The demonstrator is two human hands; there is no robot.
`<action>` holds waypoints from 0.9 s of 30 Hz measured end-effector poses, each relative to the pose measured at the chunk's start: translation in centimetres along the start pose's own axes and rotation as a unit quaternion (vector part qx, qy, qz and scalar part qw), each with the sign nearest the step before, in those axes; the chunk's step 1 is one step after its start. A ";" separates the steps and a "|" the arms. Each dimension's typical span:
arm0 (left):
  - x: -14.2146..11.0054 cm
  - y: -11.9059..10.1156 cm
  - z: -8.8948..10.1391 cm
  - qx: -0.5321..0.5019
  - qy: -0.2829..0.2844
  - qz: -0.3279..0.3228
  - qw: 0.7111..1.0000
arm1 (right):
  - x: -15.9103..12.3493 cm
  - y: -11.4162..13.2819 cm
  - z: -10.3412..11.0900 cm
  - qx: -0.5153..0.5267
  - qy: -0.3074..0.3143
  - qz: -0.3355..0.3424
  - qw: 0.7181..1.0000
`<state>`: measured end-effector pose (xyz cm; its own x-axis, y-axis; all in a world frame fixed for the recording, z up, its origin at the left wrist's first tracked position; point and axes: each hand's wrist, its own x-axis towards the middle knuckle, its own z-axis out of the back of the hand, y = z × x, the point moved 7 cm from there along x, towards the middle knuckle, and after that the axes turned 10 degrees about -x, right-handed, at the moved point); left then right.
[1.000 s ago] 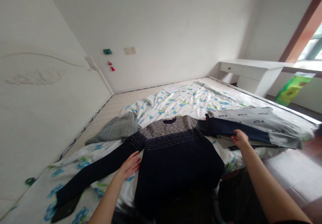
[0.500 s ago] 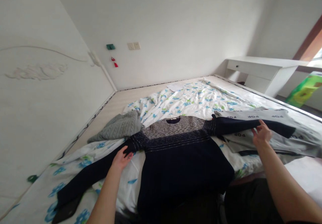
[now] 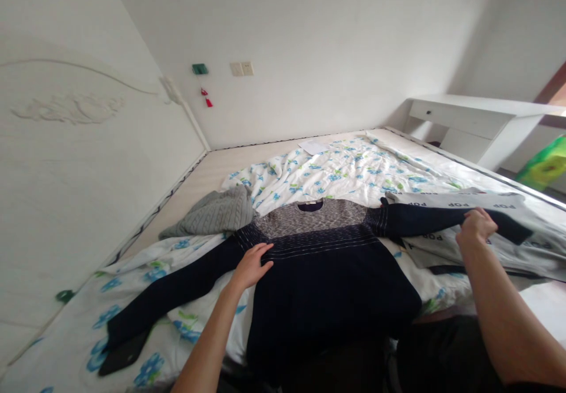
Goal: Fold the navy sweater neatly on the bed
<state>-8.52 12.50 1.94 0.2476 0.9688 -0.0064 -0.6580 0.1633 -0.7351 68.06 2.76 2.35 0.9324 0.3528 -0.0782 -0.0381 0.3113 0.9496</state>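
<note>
Sweater [image 3: 331, 281], dark blue with a speckled top, lies flat on the flowery sheet [image 3: 354, 169]. Left hand [image 3: 251, 267], fingers loose, is by its armpit. Right hand [image 3: 476, 226] grips 1 sleeve [image 3: 420, 221] over gray POP cloth [image 3: 460, 251].

Head-worn view, facing forward, down across bed [image 3: 207, 170]

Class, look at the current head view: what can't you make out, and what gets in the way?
All in the head view:
Collar label: too small to read.
Right hand: fingertips hidden by the hand itself.
Black phone-like object: partly covered by the sweater.
Grey POP-print garment: partly under the sweater's sleeve, cut off by the right edge.
Green-and-yellow item: cut off by the right edge.
</note>
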 end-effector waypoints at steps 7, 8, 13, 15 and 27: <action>0.6 2.6 -5.4 0.059 0.138 0.058 0.987 | -22.3 10.4 -13.9 -0.115 0.169 0.452 0.868; 0.8 3.2 -5.5 0.054 0.135 0.070 0.987 | -26.7 9.7 -16.0 -0.124 0.252 0.506 0.816; 1.2 5.8 -5.2 0.034 0.146 0.135 0.979 | -36.5 -0.3 -19.7 -0.282 0.581 0.541 0.539; 1.2 6.2 -5.0 0.032 0.152 0.140 0.978 | -33.3 -3.0 -18.6 -0.342 0.601 0.493 0.527; 2.2 3.7 -4.2 0.107 0.034 0.102 0.988 | -18.5 -7.0 -17.0 -0.522 0.477 0.393 0.588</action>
<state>-7.42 14.49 -3.62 0.1362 0.9721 -0.1908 -0.8325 0.0079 -0.5540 44.97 9.02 -7.99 -0.1272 0.9287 -0.3482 -0.9866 -0.0823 0.1411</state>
